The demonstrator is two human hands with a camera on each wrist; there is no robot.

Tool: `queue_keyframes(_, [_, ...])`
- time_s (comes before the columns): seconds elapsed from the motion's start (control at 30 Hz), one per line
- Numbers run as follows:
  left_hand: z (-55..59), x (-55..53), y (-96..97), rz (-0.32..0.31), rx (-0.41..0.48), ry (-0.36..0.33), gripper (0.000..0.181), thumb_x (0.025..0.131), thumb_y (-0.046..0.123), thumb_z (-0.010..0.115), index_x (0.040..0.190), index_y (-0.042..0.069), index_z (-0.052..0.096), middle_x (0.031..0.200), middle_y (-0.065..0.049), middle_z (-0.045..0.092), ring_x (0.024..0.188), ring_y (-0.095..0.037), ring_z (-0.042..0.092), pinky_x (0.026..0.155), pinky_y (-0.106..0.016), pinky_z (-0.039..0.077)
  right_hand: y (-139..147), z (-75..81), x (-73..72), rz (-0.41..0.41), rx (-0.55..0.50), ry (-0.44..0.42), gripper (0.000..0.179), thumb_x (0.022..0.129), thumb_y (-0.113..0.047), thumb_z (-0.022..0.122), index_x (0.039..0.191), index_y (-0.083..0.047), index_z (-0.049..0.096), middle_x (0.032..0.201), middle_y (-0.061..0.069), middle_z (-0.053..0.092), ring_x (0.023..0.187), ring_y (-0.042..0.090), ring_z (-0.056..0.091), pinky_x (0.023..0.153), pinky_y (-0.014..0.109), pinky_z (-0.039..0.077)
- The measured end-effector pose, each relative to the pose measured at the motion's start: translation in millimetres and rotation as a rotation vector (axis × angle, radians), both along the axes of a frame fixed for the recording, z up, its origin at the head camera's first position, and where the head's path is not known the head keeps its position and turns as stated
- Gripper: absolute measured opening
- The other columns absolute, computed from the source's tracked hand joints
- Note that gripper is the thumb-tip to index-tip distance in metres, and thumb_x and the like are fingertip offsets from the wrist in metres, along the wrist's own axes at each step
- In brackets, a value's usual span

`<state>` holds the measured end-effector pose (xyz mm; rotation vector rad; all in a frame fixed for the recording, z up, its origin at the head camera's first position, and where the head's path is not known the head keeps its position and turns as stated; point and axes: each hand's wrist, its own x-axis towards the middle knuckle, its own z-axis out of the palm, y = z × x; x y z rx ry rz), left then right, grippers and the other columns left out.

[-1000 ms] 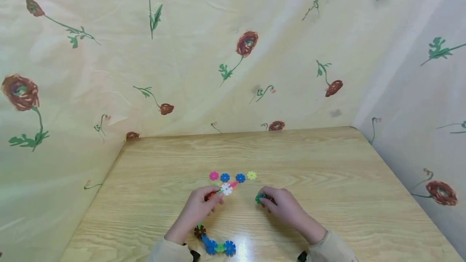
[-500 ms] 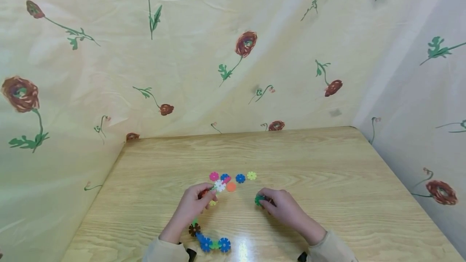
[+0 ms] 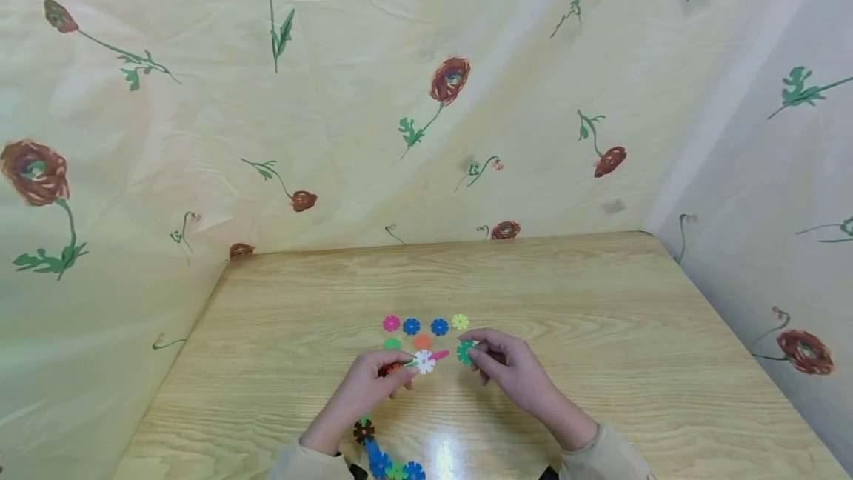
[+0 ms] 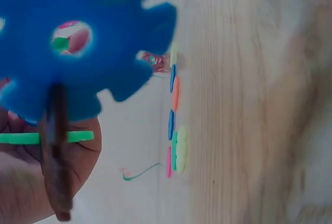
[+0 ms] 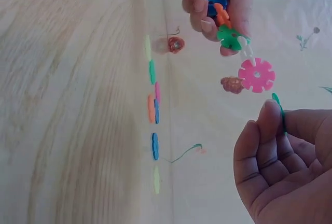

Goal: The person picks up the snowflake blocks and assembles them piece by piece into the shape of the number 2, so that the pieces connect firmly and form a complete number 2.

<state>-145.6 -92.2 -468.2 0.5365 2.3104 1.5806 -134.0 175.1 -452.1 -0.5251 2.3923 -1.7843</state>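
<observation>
My left hand [image 3: 373, 380] grips a chain of notched plastic snowflake discs. A white disc [image 3: 423, 361] and a pink disc [image 5: 257, 75] stick out past its fingers. The chain's other part trails below the wrist, with a brown disc [image 3: 363, 432] and blue discs [image 3: 380, 463]; one blue disc [image 4: 119, 27] looms large in the left wrist view. Between thumb and fingers, my right hand [image 3: 516, 372] pinches a single green disc [image 3: 464, 352]. In the right wrist view this disc is edge-on, just short of the pink one.
Loose discs lie on the wooden table [image 3: 566, 287] beyond the hands: pink [image 3: 391, 323], two blue [image 3: 439, 327], yellow [image 3: 460, 321], orange [image 3: 423, 341] and light green [image 3: 392, 344]. A flower-printed cloth [image 3: 346, 110] hangs behind the table and along its sides.
My left hand shifted left, then came back right and nearer with the chain. My right hand has moved slightly left and turned, so the green disc shows more of its face.
</observation>
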Motion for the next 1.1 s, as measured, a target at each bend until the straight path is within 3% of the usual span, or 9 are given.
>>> queue_keyframes(0.47, [-4.3,2.8,4.7,-0.044,0.015,-0.024,0.016,0.096,0.024,0.064,0.104,0.015,0.074,0.079,-0.002,0.068,0.059,-0.013,0.053,0.054,-0.026,0.049,-5,-3.1,-0.8,0.001,0.034,-0.034,0.025,0.099,-0.011,0.058,0.120,0.000,0.064,0.078,0.010,0.061,0.063,0.013,0.058,0.059,0.037,0.055])
queue_keyframes(0.73, [-8.0,2.3,7.9,-0.029,-0.028,-0.015,0.020,0.096,0.027,0.065,0.105,0.013,0.075,0.077,-0.002,0.069,0.057,-0.008,0.050,0.051,-0.021,0.046,-9,-5.9,-0.6,0.051,-0.009,-0.102,0.024,0.098,-0.004,0.056,0.118,0.009,0.061,0.084,0.025,0.063,0.067,0.020,0.062,0.062,0.036,0.057])
queue_keyframes(1.1, [-8.6,1.3,11.9,-0.002,-0.091,-0.002,0.020,0.094,0.024,0.067,0.107,0.012,0.076,0.073,0.004,0.067,0.053,-0.008,0.049,0.047,-0.021,0.043,-12,-7.6,-1.2,0.041,0.055,-0.054,0.020,0.098,-0.002,0.057,0.114,0.008,0.063,0.081,0.020,0.064,0.063,0.016,0.061,0.058,0.034,0.056])
